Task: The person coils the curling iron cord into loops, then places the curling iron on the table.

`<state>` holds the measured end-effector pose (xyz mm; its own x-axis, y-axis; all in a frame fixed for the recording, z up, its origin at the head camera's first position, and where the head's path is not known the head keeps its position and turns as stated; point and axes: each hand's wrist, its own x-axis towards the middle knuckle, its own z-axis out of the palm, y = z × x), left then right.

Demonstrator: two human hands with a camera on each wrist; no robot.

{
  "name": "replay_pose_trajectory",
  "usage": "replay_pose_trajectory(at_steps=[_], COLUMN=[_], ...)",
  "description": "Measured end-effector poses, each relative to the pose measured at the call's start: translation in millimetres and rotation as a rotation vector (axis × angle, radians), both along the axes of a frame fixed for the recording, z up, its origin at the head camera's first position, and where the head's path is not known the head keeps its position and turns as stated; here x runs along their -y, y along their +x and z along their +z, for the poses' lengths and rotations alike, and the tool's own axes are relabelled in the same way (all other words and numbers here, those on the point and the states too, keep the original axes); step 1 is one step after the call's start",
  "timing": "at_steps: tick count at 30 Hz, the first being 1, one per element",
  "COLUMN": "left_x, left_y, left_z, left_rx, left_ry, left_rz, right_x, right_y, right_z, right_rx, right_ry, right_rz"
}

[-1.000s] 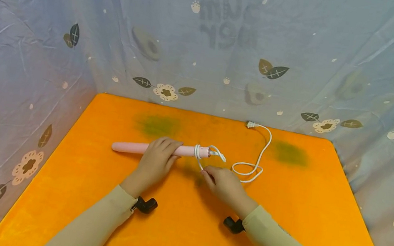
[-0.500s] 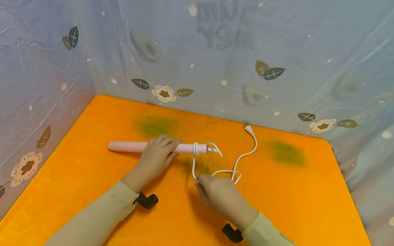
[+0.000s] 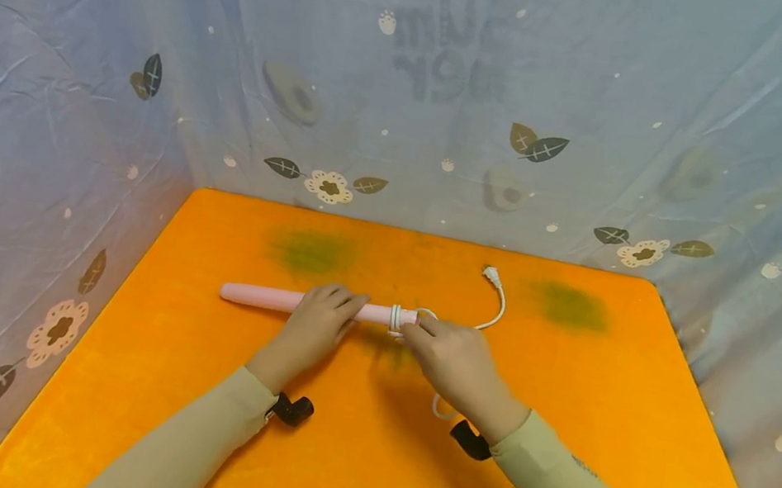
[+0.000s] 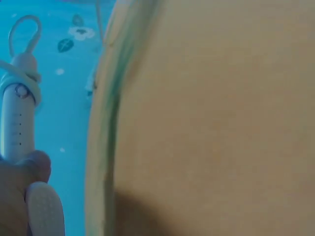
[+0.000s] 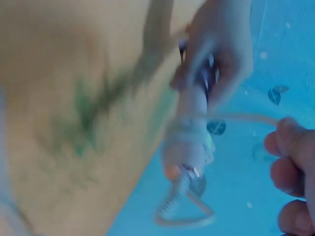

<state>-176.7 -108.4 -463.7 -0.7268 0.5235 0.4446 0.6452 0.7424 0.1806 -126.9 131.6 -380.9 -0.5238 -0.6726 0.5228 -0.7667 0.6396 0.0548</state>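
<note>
A pink hair straightener (image 3: 263,298) lies across the orange tabletop in the head view, its cord end to the right. My left hand (image 3: 315,323) grips its middle from above. White cord (image 3: 395,318) is wound round the body near the cord end. In the left wrist view, a round button (image 4: 21,91) and a row of small dots show on the straightener's side. My right hand (image 3: 458,364) is beside the cord end. The right wrist view shows its thumb and finger pinching a taut stretch of cord (image 5: 241,117); that view is blurred.
The cord's loose end runs behind the right hand to a white plug (image 3: 491,276) near the table's back edge. Patterned blue-grey curtains (image 3: 446,118) stand along the back and sides of the orange table (image 3: 344,471). A black bracket (image 3: 292,410) sits at the left wrist.
My right hand dipped toward me with the cord, then rose to the straightener's cord end, bringing the cord round the body. The plug was drawn slightly closer. My left hand keeps its grip.
</note>
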Motion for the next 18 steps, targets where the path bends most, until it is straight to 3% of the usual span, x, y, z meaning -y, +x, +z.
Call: replay_pose_trajectory(at_steps=[6,11,18], left_x=[0.7,2.7,7.0], left_y=[8.7,14.5,20.8], left_z=[-10.8,-10.7,-7.0], left_rx=[-0.038,-0.056,-0.080], left_ry=[-0.010,0.008,0.052], left_rz=[-0.118,-0.161,-0.220], right_x=[-6,-13,-27], right_y=[-14.7,-30.0,-55.1], right_z=[13.0,12.0,-4.0], right_rx=[-0.088,-0.144,-0.047], right_ry=[-0.076,-0.134,-0.233], right_rz=[-0.035,-0.103,-0.158])
